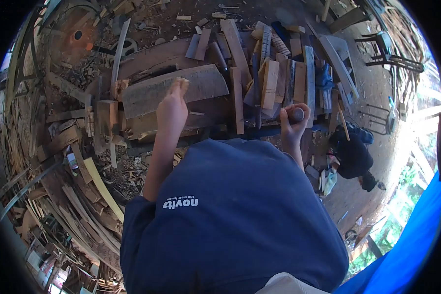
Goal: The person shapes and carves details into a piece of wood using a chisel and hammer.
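Observation:
My left hand (173, 109) is closed around a small pale wooden block (182, 83), which overlaps a wide, weathered grey plank (201, 83) lying across the bench. In my right hand (294, 128), fingers wrap a dark brown wooden piece with a rounded end (296, 115); the rest of it is hidden, so I cannot tell what kind of tool it is. Just beyond that hand, wood offcuts (270, 84) lie side by side on the bench. A long narrow board (236, 100) separates them from the grey plank.
An orange round item (78, 35) is at the far left. Long strips of wood (103, 188) are piled on my left. To my right a person in dark clothes (353, 154) is low near the ground. A chair (389, 56) stands at the back right.

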`<state>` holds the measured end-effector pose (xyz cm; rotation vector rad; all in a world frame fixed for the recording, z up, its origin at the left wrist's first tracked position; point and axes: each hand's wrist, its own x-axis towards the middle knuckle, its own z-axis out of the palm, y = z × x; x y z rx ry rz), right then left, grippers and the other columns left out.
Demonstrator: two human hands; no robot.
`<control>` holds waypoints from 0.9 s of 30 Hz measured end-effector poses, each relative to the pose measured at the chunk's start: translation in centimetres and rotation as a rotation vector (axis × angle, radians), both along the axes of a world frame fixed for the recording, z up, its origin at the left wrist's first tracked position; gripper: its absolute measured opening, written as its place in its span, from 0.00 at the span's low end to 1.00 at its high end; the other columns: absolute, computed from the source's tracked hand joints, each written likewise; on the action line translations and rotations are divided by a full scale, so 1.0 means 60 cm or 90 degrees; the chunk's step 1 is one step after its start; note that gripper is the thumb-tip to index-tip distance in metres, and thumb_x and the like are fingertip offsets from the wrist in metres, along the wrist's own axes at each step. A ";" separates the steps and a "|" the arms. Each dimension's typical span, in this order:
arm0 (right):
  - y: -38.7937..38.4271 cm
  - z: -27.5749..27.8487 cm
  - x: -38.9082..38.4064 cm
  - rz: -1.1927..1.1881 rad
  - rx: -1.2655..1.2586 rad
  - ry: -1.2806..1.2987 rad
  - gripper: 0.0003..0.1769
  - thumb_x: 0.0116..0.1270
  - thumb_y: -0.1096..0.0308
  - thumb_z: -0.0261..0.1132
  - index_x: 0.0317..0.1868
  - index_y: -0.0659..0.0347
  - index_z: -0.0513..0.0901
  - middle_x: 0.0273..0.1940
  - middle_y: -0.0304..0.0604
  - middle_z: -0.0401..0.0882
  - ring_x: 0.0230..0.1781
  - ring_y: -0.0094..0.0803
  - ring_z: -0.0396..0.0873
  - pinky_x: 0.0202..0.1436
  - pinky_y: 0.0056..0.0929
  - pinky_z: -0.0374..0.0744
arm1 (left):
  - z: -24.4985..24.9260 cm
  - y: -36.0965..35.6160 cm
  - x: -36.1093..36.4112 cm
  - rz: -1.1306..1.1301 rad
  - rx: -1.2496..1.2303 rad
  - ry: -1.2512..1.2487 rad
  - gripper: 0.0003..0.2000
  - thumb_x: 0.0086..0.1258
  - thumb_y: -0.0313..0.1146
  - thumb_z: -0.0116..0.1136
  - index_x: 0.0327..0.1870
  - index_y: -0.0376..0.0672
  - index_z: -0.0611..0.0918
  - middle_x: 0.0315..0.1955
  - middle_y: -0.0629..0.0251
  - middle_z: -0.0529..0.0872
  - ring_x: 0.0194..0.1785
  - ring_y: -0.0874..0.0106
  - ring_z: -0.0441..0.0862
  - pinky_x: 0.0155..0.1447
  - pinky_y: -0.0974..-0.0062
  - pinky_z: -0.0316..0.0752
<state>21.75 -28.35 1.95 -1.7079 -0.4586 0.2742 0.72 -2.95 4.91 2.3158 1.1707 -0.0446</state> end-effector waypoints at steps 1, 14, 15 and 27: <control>-0.003 -0.001 -0.002 -0.005 0.042 0.034 0.22 0.63 0.80 0.66 0.53 0.59 0.67 0.40 0.39 0.74 0.41 0.24 0.75 0.48 0.25 0.75 | -0.032 0.000 -0.005 0.030 0.087 -0.013 0.25 0.69 0.28 0.54 0.69 0.40 0.70 0.55 0.45 0.82 0.55 0.52 0.82 0.56 0.57 0.79; -0.014 -0.034 0.026 -0.051 -0.019 0.098 0.18 0.71 0.76 0.65 0.56 0.62 0.67 0.49 0.48 0.82 0.52 0.31 0.80 0.59 0.28 0.77 | -0.262 -0.070 0.171 0.045 0.211 0.352 0.29 0.75 0.32 0.47 0.75 0.31 0.60 0.73 0.39 0.62 0.73 0.38 0.63 0.57 0.32 0.74; -0.007 -0.026 0.026 -0.058 0.018 0.117 0.18 0.70 0.77 0.66 0.55 0.62 0.68 0.49 0.48 0.82 0.52 0.31 0.80 0.59 0.29 0.76 | -0.263 -0.070 0.178 0.032 0.204 0.387 0.29 0.75 0.32 0.47 0.75 0.31 0.60 0.74 0.40 0.61 0.73 0.38 0.63 0.56 0.30 0.74; 0.108 0.017 0.080 0.454 -0.042 -0.197 0.08 0.54 0.83 0.68 0.32 0.61 0.82 0.54 0.41 0.85 0.69 0.46 0.73 0.79 0.58 0.56 | -0.204 -0.062 0.161 -0.027 0.106 0.368 0.44 0.63 0.49 0.65 0.75 0.33 0.59 0.74 0.46 0.64 0.75 0.42 0.60 0.67 0.43 0.65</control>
